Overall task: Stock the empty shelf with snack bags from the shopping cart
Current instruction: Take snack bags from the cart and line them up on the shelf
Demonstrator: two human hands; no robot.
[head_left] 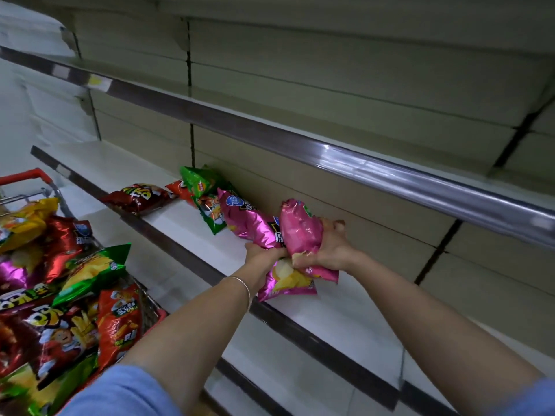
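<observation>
Gripping pink snack bags [300, 232] on the shelf [330, 310] — both hands' fingers [303, 259] curled tight.

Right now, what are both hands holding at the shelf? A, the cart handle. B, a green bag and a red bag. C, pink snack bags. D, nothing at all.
C: the left hand grips one pink bag and the right hand grips another pink bag over the shelf.
</observation>
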